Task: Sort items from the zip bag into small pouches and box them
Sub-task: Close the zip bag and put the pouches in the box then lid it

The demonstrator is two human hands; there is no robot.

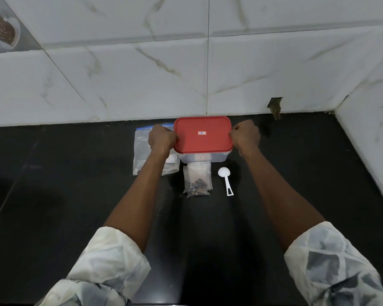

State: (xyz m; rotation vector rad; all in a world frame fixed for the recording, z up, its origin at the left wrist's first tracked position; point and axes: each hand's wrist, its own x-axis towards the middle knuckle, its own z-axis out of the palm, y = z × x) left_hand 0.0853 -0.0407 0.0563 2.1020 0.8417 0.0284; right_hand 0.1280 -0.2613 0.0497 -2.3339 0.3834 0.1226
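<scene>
Box [202,159] at upper centre of the frame, against the tiled wall [142,80], long axis running left to right, red lid [202,135] seated on top. Left hand [161,138] curled on the lid's left short edge, right hand [244,135] curled on the right short edge; both closed on the rim, equally near, one at each end. Probably the lid about to be lifted or pressed; impossible to tell which.

Zip bag [156,160] flat on the black counter [53,195], just left of the box, partly under the left forearm. Small pouches [197,180] stacked just below the box, dark items visible through the plastic, apart from both hands. White scoop [225,180] just right of the pouches, bowl toward the box, handle pointing down the frame.

Nothing above the lid to block an upward lift. Pouches and scoop close to the box's front wall, so a tilted lid or a box dragged toward the body would likely nudge them.
</scene>
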